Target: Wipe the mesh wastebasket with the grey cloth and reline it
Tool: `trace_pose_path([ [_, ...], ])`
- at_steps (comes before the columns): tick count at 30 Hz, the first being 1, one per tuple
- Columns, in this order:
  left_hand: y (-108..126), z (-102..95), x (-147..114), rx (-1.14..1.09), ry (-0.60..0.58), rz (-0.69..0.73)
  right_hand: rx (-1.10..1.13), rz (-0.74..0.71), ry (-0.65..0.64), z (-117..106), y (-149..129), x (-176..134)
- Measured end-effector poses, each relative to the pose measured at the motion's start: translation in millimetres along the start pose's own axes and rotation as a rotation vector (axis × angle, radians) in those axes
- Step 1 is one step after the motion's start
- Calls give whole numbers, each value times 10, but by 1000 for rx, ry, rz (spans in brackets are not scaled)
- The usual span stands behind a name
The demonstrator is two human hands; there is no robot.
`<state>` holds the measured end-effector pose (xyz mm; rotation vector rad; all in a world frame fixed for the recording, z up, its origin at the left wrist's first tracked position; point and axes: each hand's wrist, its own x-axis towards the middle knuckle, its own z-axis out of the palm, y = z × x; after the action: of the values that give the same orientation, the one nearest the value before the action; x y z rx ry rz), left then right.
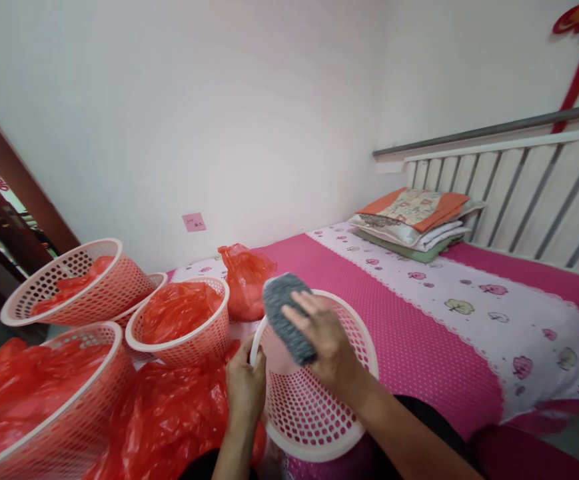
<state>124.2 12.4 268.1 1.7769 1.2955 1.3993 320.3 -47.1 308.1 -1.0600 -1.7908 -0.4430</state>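
A pale pink perforated plastic basket [319, 420] is tilted in front of me, its opening facing up toward me. My left hand [246, 383] grips its rim on the left side. In my right hand [326, 337] is a grey fuzzy oval pad [286, 317] with a pale edge, held over the basket's opening. Whether the pad touches the basket, I cannot tell. Directly left of my left hand lies a crumpled red plastic bag [169, 413]. Behind the basket stands another red plastic bag [244, 287], bunched at its top.
Several more pink baskets [179, 337] with red bags inside crowd the left side. A bed with a magenta dotted cover [409, 347] extends to the right. Folded bedding [414, 217] is stacked near the white headboard [534, 200]. The white wall [244, 133] rises behind.
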Motion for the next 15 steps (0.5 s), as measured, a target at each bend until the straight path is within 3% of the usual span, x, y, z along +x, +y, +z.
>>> trace_pose_path([
  [2, -47, -3, -9, -44, -5, 24, -47, -126, -146, 180, -154, 71],
  [5, -104, -13, -15, -87, -6, 47, -91, -169, -247, 354, -234, 122],
  [15, 9, 13, -5, -53, -110, 46, -93, -68, -231, 413, 103, 246],
])
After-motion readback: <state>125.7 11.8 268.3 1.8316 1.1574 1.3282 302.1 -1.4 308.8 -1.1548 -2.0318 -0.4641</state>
